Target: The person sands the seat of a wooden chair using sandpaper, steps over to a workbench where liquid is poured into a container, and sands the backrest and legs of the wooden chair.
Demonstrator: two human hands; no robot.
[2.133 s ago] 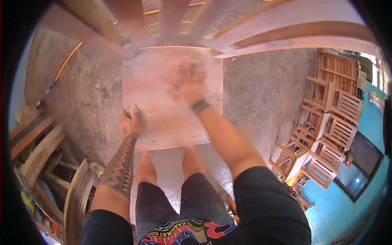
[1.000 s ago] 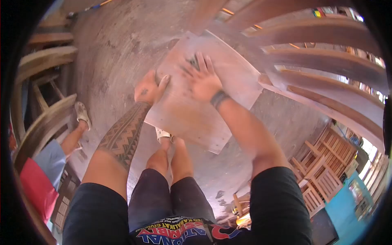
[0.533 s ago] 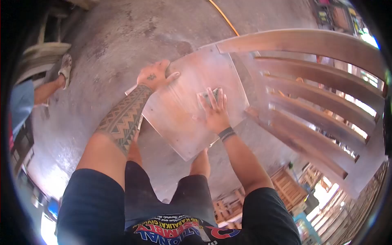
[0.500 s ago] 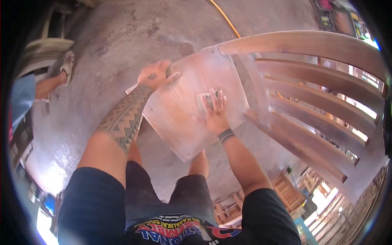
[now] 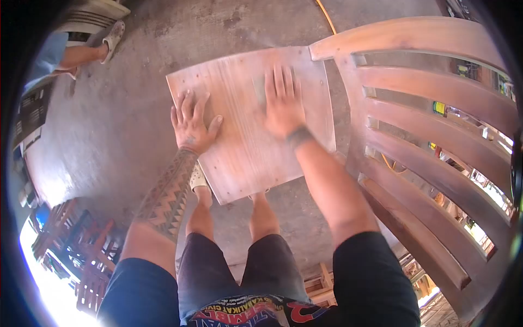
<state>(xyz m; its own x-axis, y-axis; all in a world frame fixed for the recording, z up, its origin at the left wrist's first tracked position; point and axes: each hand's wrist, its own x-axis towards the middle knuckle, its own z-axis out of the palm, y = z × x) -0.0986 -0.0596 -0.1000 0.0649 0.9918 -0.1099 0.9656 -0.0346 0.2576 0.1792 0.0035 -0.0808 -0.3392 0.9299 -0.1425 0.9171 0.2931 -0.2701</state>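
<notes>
A wooden chair seat [image 5: 234, 147] with pale, streaked grain lies below me, joined on its right to a slatted chair back [image 5: 430, 131]. My left hand [image 5: 195, 122] rests on the seat's left side, fingers spread and flat, holding nothing. Toward the far right part of the seat, my right hand [image 5: 283, 103] presses down, fingers stretched forward and blurred by motion. A greyish piece of sandpaper [image 5: 259, 87] shows faintly beside its fingers; most of it is hidden under the hand.
Another person's leg and clog [image 5: 113, 41] are at the upper left, near a wooden chair [image 5: 90, 13]. An orange cord [image 5: 327, 16] runs across the concrete floor [image 5: 109, 125]. Stacked wooden furniture [image 5: 92, 256] stands at the lower left. My own legs are below the seat.
My right hand has slid forward on the seat with the sandpaper. My left hand has shifted toward me along the left side. The chair appears turned and my view has moved.
</notes>
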